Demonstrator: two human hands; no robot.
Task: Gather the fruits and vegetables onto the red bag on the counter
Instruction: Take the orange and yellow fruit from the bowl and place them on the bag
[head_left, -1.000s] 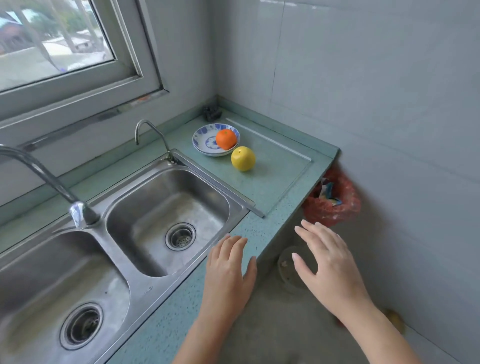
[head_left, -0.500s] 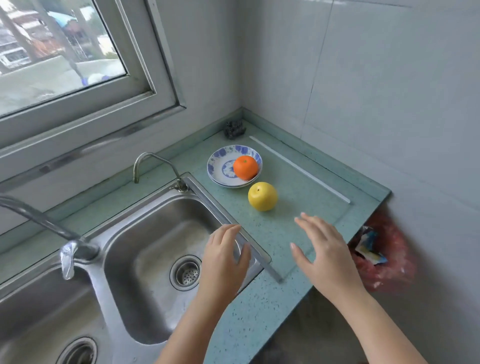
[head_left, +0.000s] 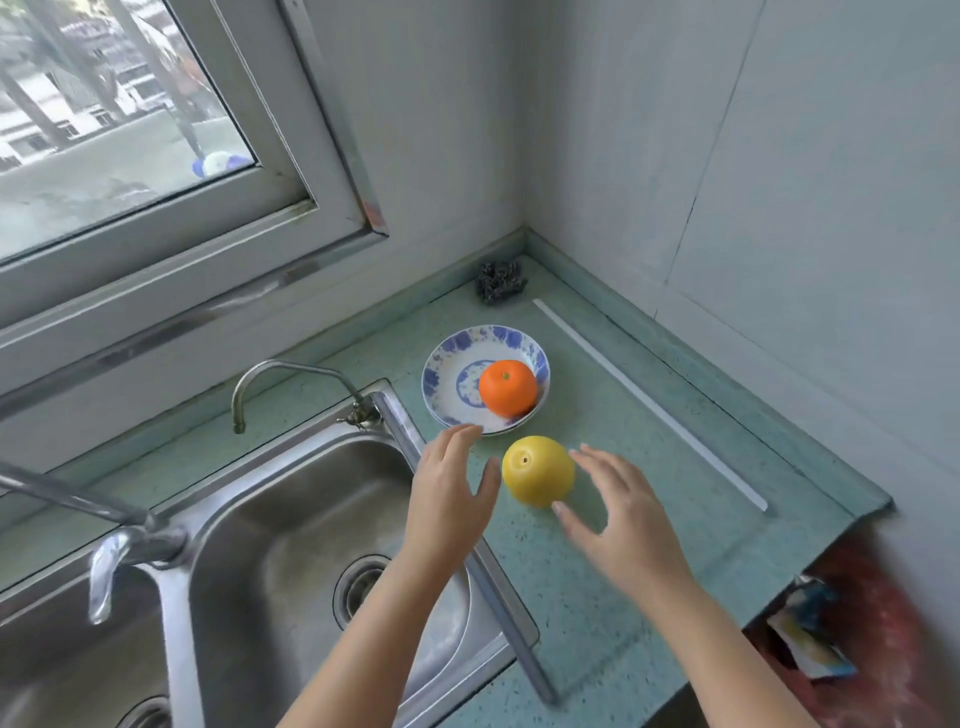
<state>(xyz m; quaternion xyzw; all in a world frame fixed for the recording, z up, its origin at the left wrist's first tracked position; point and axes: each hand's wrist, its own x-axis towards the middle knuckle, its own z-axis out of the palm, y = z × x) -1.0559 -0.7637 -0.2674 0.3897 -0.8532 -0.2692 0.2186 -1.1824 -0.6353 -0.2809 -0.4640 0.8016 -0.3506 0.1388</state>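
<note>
Left hand: spread, empty — flanked the yellow fruit
Right hand: spread, empty; mirrored it, seemingly to cup
Orange: untouched in the bowl

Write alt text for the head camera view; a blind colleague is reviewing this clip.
Two open bare hands, the left hand and right hand, flank a yellow fruit on a green counter beside a steel sink. Behind it, an orange sits in a blue-patterned bowl, below a window.
</note>
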